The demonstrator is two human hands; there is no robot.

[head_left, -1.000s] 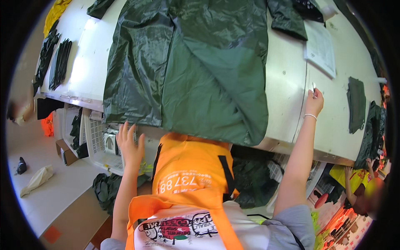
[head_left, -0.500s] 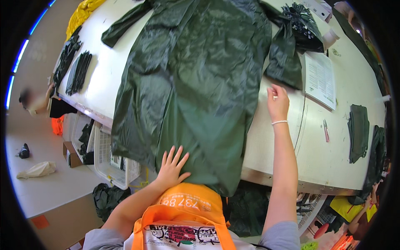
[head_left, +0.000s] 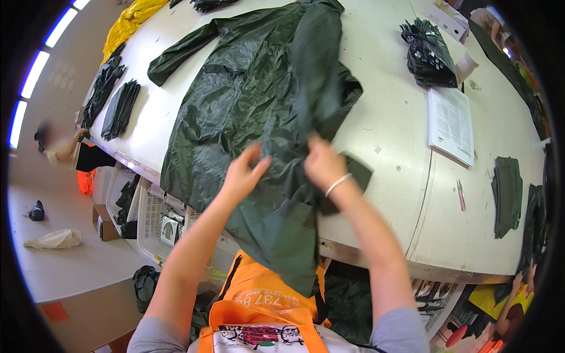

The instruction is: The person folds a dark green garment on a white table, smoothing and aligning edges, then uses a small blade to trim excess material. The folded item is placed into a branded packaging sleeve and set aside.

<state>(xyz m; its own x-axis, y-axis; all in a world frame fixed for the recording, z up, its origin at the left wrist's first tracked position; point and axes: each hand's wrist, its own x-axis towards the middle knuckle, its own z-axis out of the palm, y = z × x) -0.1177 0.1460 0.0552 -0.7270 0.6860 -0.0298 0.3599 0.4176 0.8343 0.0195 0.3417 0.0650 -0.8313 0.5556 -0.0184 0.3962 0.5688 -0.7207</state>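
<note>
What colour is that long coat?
The coat is dark green, clearest in the head view.

A dark green coat (head_left: 235,112) of thin, plastic-looking cloth shows a glossy, wrinkled surface, turning smoother and duller toward its lower end, on a smooth, pale counter (head_left: 388,112) with a faint sheen and a metal-looking edge (head_left: 471,274). White paper sheets (head_left: 448,120) look flat and smooth; a folded green pile (head_left: 507,194), matt. The orange apron (head_left: 244,276) is matt cloth, the slotted basket (head_left: 150,223) white plastic, the box (head_left: 107,226) brown cardboard.
</note>
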